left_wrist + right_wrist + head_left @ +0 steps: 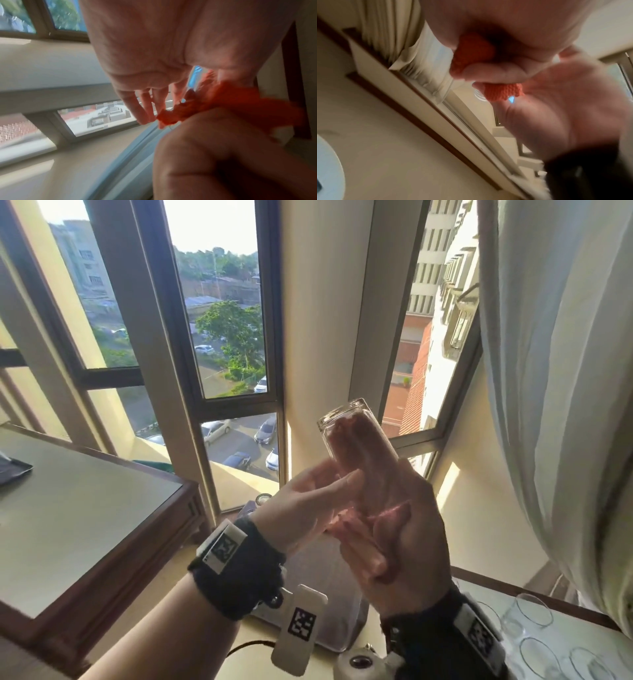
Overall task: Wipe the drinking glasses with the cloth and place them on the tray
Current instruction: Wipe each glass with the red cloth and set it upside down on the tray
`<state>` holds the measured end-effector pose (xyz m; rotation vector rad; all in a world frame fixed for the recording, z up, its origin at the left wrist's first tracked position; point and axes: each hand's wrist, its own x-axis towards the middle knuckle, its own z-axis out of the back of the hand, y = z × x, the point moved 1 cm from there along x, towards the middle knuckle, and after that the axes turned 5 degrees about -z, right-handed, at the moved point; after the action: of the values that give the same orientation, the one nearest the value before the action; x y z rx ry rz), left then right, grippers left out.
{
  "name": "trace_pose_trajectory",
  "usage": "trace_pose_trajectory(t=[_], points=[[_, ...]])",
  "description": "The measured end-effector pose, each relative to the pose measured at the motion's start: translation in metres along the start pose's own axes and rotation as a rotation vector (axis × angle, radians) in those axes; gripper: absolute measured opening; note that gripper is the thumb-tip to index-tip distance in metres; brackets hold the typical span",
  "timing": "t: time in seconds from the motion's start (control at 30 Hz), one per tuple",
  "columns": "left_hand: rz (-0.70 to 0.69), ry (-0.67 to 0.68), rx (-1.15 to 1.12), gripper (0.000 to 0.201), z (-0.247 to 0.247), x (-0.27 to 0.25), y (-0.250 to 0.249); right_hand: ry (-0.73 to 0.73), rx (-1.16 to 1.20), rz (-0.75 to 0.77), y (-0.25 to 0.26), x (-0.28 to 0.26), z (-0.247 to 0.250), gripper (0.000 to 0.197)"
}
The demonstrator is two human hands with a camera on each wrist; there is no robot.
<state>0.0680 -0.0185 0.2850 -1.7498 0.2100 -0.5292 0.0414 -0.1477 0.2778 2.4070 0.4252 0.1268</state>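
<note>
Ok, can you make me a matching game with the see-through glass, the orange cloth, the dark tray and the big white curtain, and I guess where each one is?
Things:
1. clear drinking glass
2. orange knitted cloth
3. dark tray
4. white curtain

Places:
A. far left, on the wooden table
B. stuffed inside the glass
C. hanging on the right
D. held up in front of the window

Pairs: 1-D, 2-B, 3-A, 4-C

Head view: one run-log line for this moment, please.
phase: wiping | glass: held up, base up | cloth: stuffed inside glass | left hand: holds glass | right hand: grips cloth | spare glasses: lower right
</note>
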Motion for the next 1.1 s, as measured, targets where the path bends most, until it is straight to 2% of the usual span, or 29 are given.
trace_pose_trajectory(t=[0.07, 0.13, 0.23, 0.27, 0.3, 0.33, 0.37, 0.43, 0.5, 0.53, 0.57, 0.6, 0.63, 0.67, 0.7, 0.77, 0.83, 0.87, 0.9, 0.93, 1.0, 1.03, 1.07, 1.1], points=[[0.002, -0.024, 0.087, 0.079, 0.006, -0.003, 0.002, -0.110, -0.285, 0.173, 0.006, 0.001, 0.010, 0.045], [0.014, -0.099, 0.088, 0.079, 0.015, -0.006, 0.004, -0.205, -0.668, 0.370, 0.011, 0.002, 0.028, 0.037], [0.087, -0.224, 0.072, 0.066, 0.020, -0.005, -0.005, -0.150, -1.429, 0.879, 0.005, 0.008, 0.045, 0.032], [0.119, -0.257, 0.115, 0.068, 0.022, -0.004, -0.008, -0.108, -1.604, 0.986, -0.002, 0.010, 0.048, 0.025], [0.133, -0.274, 0.151, 0.070, 0.024, -0.002, -0.009, -0.083, -1.715, 0.998, -0.009, 0.011, 0.048, 0.017], [0.128, -0.282, 0.164, 0.068, 0.025, -0.001, -0.010, -0.086, -1.795, 0.967, -0.015, 0.012, 0.047, 0.017], [0.106, -0.300, 0.156, 0.064, 0.026, -0.001, -0.011, -0.067, -1.825, 0.908, -0.019, 0.013, 0.044, 0.030], [0.046, -0.321, 0.119, 0.051, 0.033, -0.002, -0.013, -0.033, -1.831, 0.777, -0.027, 0.015, 0.036, 0.051], [-0.023, -0.225, 0.073, 0.042, 0.044, -0.002, -0.017, 0.008, -1.620, 0.576, -0.029, 0.016, 0.025, 0.053], [-0.061, -0.133, 0.017, 0.046, 0.051, -0.002, -0.019, 0.046, -1.389, 0.436, -0.028, 0.015, 0.018, 0.046], [-0.100, -0.043, -0.070, 0.055, 0.057, -0.002, -0.020, 0.144, -1.119, 0.266, -0.025, 0.012, 0.006, 0.039], [-0.123, 0.020, -0.167, 0.069, 0.063, -0.002, -0.020, 0.241, -0.864, 0.138, -0.023, 0.009, -0.004, 0.038], [-0.128, 0.039, -0.240, 0.082, 0.067, -0.002, -0.019, 0.308, -0.708, 0.066, -0.022, 0.008, -0.012, 0.041], [-0.123, 0.010, -0.272, 0.089, 0.071, 0.000, -0.017, 0.296, -0.676, 0.026, -0.022, 0.010, -0.018, 0.040], [-0.109, -0.054, -0.265, 0.085, 0.074, 0.003, -0.015, 0.222, -0.743, 0.048, -0.024, 0.016, -0.018, 0.033], [-0.065, -0.224, -0.134, 0.054, 0.077, 0.008, -0.016, -0.013, -1.192, 0.239, -0.031, 0.035, -0.006, 0.012], [0.001, -0.309, 0.034, 0.029, 0.082, 0.012, -0.016, -0.121, -1.397, 0.229, -0.037, 0.047, -0.010, 0.040], [0.028, -0.307, 0.075, 0.027, 0.085, 0.012, -0.016, -0.065, -1.385, 0.198, -0.039, 0.050, -0.009, 0.044], [0.034, -0.270, 0.043, 0.027, 0.089, 0.011, -0.016, -0.042, -1.184, 0.093, -0.039, 0.051, -0.013, 0.042], [0.019, -0.205, -0.055, 0.034, 0.092, 0.008, -0.016, -0.003, -0.977, 0.075, -0.040, 0.052, -0.013, 0.040], [-0.038, -0.060, -0.256, 0.067, 0.095, 0.004, -0.016, 0.226, -0.537, -0.039, -0.042, 0.043, -0.030, 0.045], [-0.053, -0.025, -0.310, 0.078, 0.097, 0.004, -0.016, 0.263, -0.434, -0.049, -0.043, 0.039, -0.037, 0.044], [-0.062, -0.037, -0.322, 0.083, 0.099, 0.006, -0.018, 0.246, -0.438, -0.030, -0.046, 0.040, -0.041, 0.039], [-0.065, -0.085, -0.298, 0.079, 0.101, 0.008, -0.019, 0.189, -0.595, 0.033, -0.049, 0.048, -0.036, 0.027]])
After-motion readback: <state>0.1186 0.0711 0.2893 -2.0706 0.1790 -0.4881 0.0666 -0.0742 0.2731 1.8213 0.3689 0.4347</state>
